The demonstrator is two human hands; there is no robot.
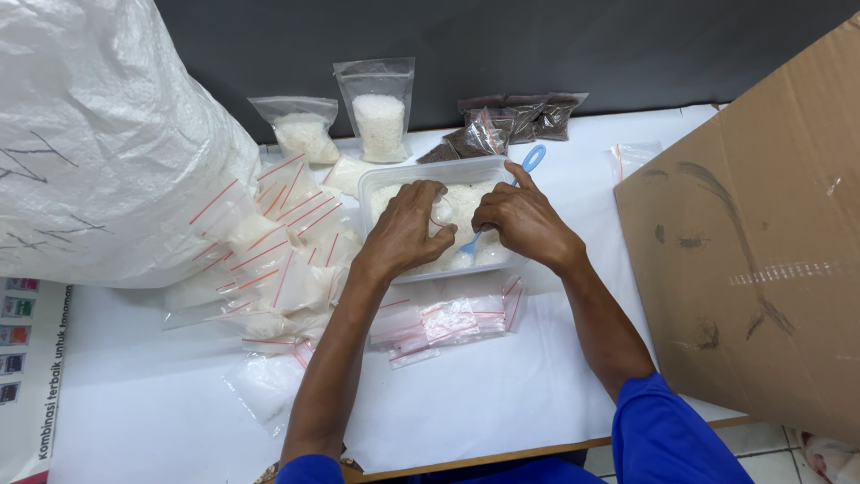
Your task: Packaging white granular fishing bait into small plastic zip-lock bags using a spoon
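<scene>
sack (98, 143): woven white plastic, slightly glossy
tub (421, 175): clear smooth plastic
spoon (528, 163): smooth blue plastic
zip bags (269, 251): thin glossy film, red-striped seals
box (761, 251): matt brown cardboard
table cover (502, 385): smooth matt white
far wall (537, 45): matt dark grey

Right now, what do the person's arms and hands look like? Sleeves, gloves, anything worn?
Both hands are bare: left hand and right hand wear no gloves, and no rings or watch are visible. Forearms are uncovered. Bright blue sleeves start near the elbows, plain, with no visible markings. No cables or straps.
</scene>
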